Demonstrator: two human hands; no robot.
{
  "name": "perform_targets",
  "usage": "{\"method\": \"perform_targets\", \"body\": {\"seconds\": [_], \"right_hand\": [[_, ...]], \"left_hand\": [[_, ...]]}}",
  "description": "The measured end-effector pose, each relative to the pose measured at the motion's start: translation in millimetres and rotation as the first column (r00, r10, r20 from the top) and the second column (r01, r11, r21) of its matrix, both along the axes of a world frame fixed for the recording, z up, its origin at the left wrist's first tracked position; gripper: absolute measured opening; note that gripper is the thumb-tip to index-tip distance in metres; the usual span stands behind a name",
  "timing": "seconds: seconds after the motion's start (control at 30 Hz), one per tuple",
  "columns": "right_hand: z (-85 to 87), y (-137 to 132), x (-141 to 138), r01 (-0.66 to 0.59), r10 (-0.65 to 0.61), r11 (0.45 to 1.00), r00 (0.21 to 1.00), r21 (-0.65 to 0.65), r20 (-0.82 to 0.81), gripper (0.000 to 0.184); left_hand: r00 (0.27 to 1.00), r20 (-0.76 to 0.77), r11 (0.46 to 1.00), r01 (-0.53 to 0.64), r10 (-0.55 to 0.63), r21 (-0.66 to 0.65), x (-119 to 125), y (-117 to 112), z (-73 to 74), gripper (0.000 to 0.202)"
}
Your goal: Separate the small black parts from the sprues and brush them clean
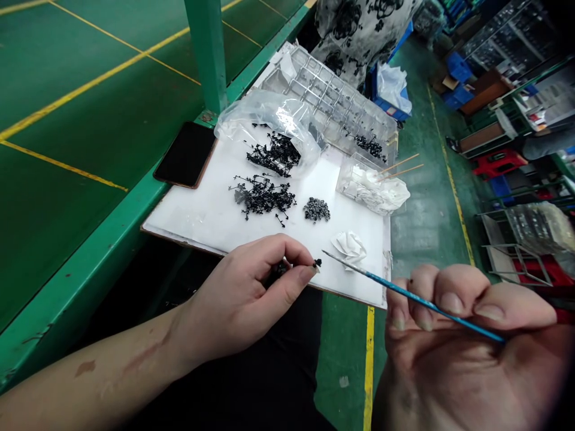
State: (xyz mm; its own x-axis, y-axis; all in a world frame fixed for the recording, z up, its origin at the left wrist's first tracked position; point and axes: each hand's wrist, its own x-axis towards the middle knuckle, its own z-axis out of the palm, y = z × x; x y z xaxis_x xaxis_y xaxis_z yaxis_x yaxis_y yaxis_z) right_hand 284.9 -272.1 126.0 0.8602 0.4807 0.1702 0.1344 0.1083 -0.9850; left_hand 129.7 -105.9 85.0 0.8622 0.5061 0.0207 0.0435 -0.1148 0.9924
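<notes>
My left hand (251, 293) pinches a small black plastic part (317, 263) between thumb and fingers, just over the near edge of a white board (202, 215). My right hand (453, 323) is closed round a thin blue brush (404, 293); its fine tip points left and ends a little right of the black part, not touching it. On the board lie a heap of black sprue pieces (263, 196), a small pile of dark grey bits (317, 209) and a crumpled white tissue (349, 246).
A clear plastic bag (274, 129) holds more black pieces. A dark phone (185, 154) lies left of the board. A clear compartment tray (332, 99) stands behind, a small clear box with tissue and wooden sticks (375, 185) at right. A green post (207, 54) rises from the bench; a person in patterned cloth (359, 27) is behind.
</notes>
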Motion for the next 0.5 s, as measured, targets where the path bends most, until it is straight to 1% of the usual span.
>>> {"method": "perform_targets", "body": {"seconds": [0.07, 0.2, 0.33, 0.5], "right_hand": [[0.4, 1.6, -1.9, 0.001, -0.001, 1.000, 1.000, 0.013, -0.001, 0.050], [0.5, 4.8, -5.8, -0.016, 0.017, 0.999, 0.999, 0.041, -0.034, 0.056], [-0.6, 4.1, -7.5, -0.018, 0.020, 0.999, 0.999, 0.043, -0.048, 0.058], [-3.3, 2.4, -6.6, -0.057, 0.069, 0.989, 0.994, 0.134, -0.087, 0.066]], "left_hand": [[1.000, 0.002, 1.000, 0.001, -0.001, -0.003, -0.3, 0.0, 0.6, 0.011], [1.000, 0.010, 1.000, 0.008, -0.008, 0.005, -0.9, 1.0, 0.9, 0.011], [1.000, 0.004, 1.000, 0.006, -0.006, 0.010, -0.6, 2.5, 1.2, 0.012], [0.999, 0.036, 1.000, -0.024, 0.023, 0.010, -0.9, 0.4, 0.1, 0.010]]}}
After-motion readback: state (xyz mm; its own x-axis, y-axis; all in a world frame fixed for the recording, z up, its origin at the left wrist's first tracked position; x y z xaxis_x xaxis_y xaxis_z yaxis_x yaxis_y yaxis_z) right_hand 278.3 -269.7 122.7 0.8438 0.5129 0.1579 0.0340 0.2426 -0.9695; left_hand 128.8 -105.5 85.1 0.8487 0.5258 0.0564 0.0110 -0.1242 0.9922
